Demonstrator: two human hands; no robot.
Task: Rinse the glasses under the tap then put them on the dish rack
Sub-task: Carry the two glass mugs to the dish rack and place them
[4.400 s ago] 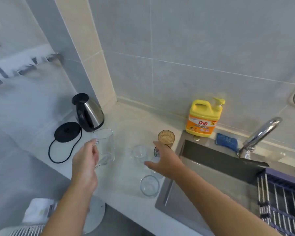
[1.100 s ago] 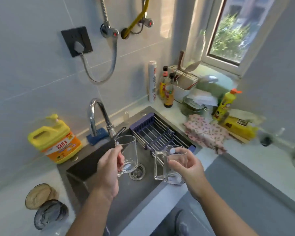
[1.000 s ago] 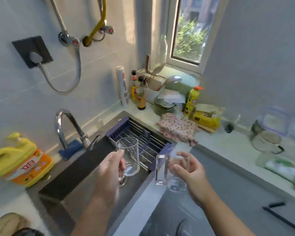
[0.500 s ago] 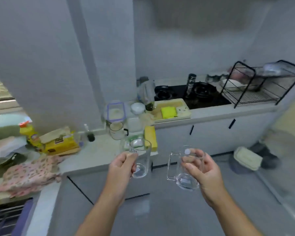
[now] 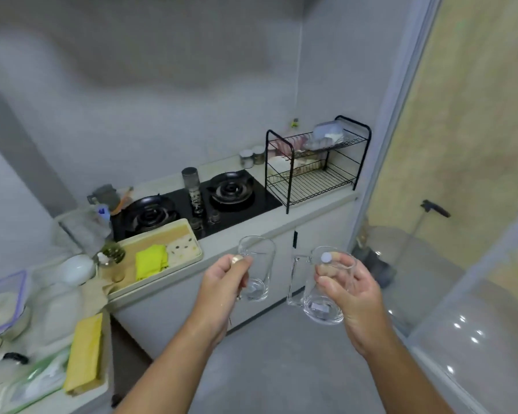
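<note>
two grips: left hand (image 5: pixel 222 289) pinches the left glass (image 5: pixel 259 264) by its handle, right hand (image 5: pixel 353 297) curls round the right glass (image 5: pixel 317 309); dish rack (image 5: pixel 320 182) on the desk (image 5: pixel 320 205) at one o'clock.

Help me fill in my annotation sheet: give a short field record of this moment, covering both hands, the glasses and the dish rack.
left hand: grips the left glass at its side, thumb near the rim
right hand: grips the right glass around its body, handle pointing left
dish rack: black wire, two tiers, on the counter right of the stove
rack load: dishes at the lower tier's back, a container on top
stage: both glasses held above the floor, apart from the rack
</note>
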